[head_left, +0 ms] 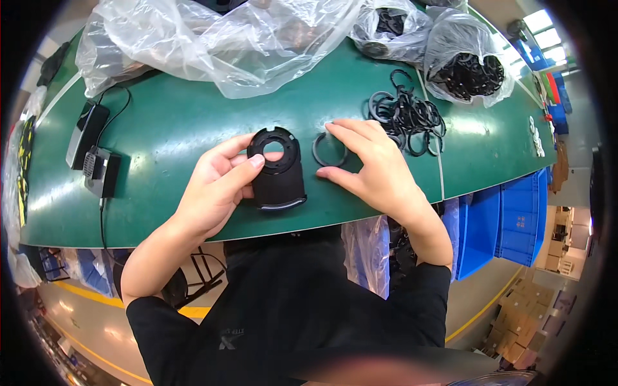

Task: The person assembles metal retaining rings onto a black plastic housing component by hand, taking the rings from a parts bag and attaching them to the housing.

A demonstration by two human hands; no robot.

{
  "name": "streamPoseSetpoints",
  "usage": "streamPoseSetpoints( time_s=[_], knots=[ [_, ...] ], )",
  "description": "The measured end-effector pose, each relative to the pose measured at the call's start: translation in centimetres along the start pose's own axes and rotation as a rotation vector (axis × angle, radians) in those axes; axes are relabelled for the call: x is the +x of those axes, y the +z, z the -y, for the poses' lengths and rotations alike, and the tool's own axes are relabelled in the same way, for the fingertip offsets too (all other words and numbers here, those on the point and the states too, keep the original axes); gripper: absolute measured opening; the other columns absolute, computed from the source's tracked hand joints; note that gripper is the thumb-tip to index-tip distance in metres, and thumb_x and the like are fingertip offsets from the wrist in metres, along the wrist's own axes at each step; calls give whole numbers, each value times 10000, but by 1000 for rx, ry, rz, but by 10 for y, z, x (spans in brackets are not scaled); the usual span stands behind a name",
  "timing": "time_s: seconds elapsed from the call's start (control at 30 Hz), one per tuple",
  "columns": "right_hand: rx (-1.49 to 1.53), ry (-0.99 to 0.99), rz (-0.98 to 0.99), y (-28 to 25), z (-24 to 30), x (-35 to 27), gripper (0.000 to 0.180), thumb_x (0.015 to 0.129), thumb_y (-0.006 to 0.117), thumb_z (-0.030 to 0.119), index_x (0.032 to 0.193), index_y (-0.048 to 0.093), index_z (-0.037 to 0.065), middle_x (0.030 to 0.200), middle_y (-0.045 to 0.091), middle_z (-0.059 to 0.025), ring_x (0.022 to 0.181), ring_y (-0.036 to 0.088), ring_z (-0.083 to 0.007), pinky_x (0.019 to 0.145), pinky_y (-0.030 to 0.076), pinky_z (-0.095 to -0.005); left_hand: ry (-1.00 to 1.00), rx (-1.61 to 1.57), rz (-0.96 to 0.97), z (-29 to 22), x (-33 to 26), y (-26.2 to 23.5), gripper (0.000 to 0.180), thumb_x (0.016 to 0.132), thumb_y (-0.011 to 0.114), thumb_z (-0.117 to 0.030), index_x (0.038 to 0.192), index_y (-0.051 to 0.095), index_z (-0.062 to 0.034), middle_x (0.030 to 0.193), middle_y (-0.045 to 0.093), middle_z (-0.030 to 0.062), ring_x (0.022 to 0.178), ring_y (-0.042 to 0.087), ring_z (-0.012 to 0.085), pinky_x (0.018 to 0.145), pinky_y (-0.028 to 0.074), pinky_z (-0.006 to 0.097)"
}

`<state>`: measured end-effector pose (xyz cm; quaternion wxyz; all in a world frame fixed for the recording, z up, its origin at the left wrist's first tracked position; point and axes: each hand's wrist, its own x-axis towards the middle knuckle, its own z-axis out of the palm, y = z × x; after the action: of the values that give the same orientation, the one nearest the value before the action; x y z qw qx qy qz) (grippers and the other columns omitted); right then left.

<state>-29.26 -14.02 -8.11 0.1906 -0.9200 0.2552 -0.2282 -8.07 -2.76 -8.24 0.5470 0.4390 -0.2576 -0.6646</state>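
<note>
In my left hand [219, 177] is a black plastic housing [278, 186], gripped at its left side with the thumb on its front. Its rounded upper end has a round hole, with small notches at the top, and the lower part is a flat, dark panel. A black open ring [315, 152] lies between the thumb and fingertips of my right hand [370, 161], just right of the housing. Those fingers curve round the ring and appear to pinch it at its upper and lower edges. The exact contact is hard to see.
Beyond my right hand lies a pile of black rings [412, 119] on the green table [193, 109]. Clear plastic bags [463, 58] with black parts line the far side. A black device with a cable [89, 138] stands left. Blue crates [521, 215] sit below the right edge.
</note>
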Motion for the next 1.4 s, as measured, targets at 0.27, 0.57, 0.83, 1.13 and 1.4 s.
streamPoseSetpoints(
  time_s=[0.27, 0.57, 0.83, 1.13, 1.4],
  knots=[
    [-287, 427, -494, -65, -90, 22, 265, 686, 748, 207, 809, 657, -9, 704, 621, -123, 668, 606, -258, 636, 482, -347, 4, 41, 3, 1, -4, 0, 357, 908, 501, -114, 1227, 438, 34, 1029, 617, 95, 888, 617, 145, 784, 515, 294],
    [-336, 456, -622, -84, -113, 18, 209, 767, 659, 205, 780, 676, -3, 648, 640, -131, 559, 618, -249, 569, 478, -313, 33, 56, -32, 3, -3, -3, 365, 903, 506, -112, 1231, 433, 31, 1034, 615, 95, 878, 615, 137, 751, 515, 274],
    [-313, 640, -708, -112, -143, 7, 250, 789, 636, 243, 814, 686, -1, 658, 654, -117, 562, 633, -176, 573, 482, -279, 16, 76, 1, 1, -2, 0, 360, 901, 506, -109, 1228, 437, 24, 1042, 615, 91, 882, 614, 132, 755, 511, 268],
    [-346, 651, -661, -118, -166, 8, 243, 765, 636, 264, 771, 695, 28, 691, 643, -160, 652, 647, -272, 651, 498, -325, 22, 72, -13, 4, -1, 5, 347, 896, 515, -110, 1214, 454, 18, 1017, 618, 75, 854, 613, 117, 711, 505, 249],
    [-306, 623, -716, -114, -154, -1, 238, 770, 650, 247, 843, 693, 25, 741, 667, -140, 675, 660, -232, 652, 502, -311, 27, 60, -32, 5, -1, 0, 354, 897, 517, -108, 1220, 447, 20, 1010, 620, 74, 847, 618, 120, 734, 513, 256]
  ],
)
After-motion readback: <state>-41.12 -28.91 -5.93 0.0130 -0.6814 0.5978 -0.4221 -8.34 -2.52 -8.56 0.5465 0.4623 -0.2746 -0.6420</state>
